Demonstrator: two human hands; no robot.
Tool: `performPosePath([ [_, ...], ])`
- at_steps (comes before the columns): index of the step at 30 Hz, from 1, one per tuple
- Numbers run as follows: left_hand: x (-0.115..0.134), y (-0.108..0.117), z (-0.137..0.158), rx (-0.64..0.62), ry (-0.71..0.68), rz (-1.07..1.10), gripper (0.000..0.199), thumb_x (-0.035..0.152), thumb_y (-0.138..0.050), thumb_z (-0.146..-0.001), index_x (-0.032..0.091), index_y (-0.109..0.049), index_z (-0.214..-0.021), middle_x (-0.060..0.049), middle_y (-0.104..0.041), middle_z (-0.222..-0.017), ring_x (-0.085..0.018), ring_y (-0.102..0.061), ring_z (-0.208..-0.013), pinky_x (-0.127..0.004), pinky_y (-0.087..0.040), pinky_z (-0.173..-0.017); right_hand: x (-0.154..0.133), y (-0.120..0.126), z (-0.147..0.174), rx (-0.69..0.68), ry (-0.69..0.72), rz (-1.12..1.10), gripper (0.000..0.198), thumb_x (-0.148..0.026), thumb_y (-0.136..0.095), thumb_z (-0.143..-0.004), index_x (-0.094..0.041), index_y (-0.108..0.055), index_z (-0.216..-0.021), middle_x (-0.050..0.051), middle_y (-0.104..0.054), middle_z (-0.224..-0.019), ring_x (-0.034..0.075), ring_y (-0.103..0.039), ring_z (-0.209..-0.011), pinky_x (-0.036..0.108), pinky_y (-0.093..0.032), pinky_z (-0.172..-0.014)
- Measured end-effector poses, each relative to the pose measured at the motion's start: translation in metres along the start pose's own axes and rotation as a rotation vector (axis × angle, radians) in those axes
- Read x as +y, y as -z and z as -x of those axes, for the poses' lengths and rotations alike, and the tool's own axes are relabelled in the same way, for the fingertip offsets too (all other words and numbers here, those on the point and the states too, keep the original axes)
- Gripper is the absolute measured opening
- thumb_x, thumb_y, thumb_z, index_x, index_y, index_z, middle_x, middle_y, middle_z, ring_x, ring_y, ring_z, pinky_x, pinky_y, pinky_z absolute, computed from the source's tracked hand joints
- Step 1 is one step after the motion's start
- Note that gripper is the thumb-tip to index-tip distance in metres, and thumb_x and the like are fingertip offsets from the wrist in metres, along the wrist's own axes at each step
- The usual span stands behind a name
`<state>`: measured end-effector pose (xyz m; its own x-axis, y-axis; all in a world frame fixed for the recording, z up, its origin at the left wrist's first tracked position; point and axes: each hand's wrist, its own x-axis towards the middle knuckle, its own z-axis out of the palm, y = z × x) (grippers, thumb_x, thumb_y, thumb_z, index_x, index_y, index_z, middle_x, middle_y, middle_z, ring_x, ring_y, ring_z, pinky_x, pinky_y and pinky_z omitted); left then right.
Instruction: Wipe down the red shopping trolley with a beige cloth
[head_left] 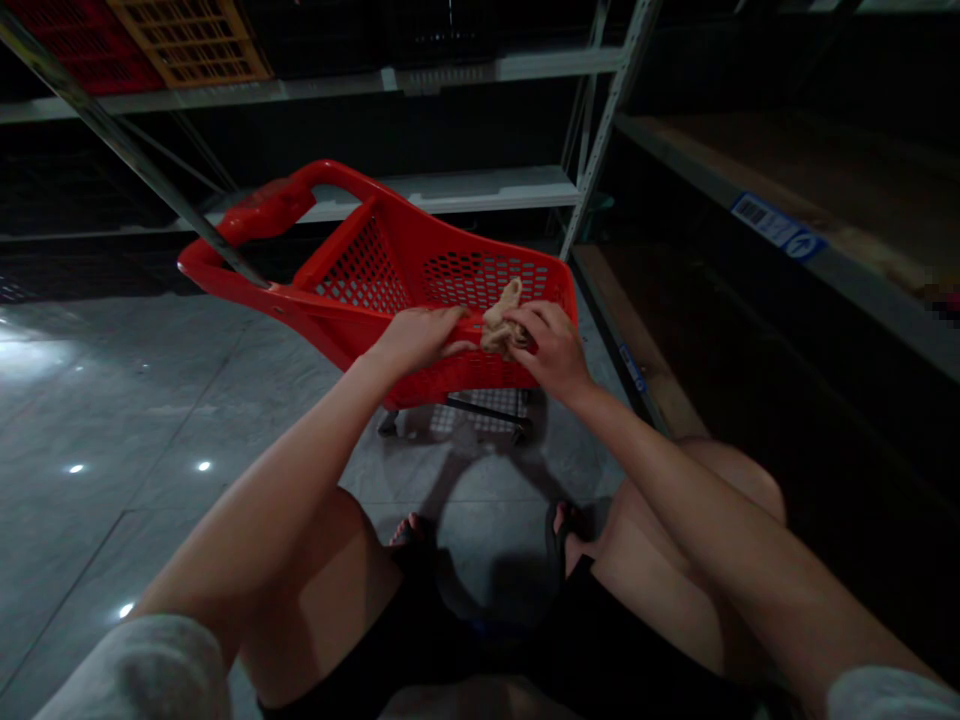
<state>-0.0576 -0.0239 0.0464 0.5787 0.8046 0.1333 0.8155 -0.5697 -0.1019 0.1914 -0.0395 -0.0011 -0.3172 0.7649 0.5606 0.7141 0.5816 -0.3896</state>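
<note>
A tan cloth [504, 332], as far as the dimness is showing, is sitting at the rim [337, 300] of the red cart [409, 265]; the right hand [556, 348] is pinching it with bent fingers, the left hand [421, 338] loosely holding the rim. Wiping seems to be happening, the next stroke calling for light pressure.

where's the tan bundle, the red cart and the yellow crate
Tan bundle [495, 334]: head view, its crumpled middle.
Red cart [409, 248]: head view, its far side wall.
Yellow crate [189, 42]: head view, its slatted side.
</note>
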Motion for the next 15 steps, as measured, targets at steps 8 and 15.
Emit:
performPosePath([
  [8,-0.028,0.005,0.017,-0.04,0.146,-0.205,0.053,0.055,-0.037,-0.108,0.018,-0.074,-0.105,-0.015,-0.079,-0.098,-0.031,-0.076,-0.092,-0.036,-0.052,-0.074,0.028,-0.045,0.039,0.081,0.201,0.198,0.02,-0.025,-0.054,-0.103,-0.023,-0.07,-0.114,0.009,-0.07,-0.106,0.024,-0.065,-0.103,0.036,-0.052,-0.087],
  [15,-0.022,-0.012,0.016,0.125,0.025,-0.109,0.038,0.039,-0.044,-0.108,0.018,-0.074,-0.116,-0.014,-0.079,-0.108,-0.027,-0.074,-0.1,-0.037,-0.053,-0.085,0.032,-0.067,0.068,-0.092,0.506,0.387,0.028,-0.008,-0.05,-0.102,-0.023,-0.071,-0.111,0.005,-0.074,-0.098,0.017,-0.065,-0.091,0.029,-0.046,-0.073],
])
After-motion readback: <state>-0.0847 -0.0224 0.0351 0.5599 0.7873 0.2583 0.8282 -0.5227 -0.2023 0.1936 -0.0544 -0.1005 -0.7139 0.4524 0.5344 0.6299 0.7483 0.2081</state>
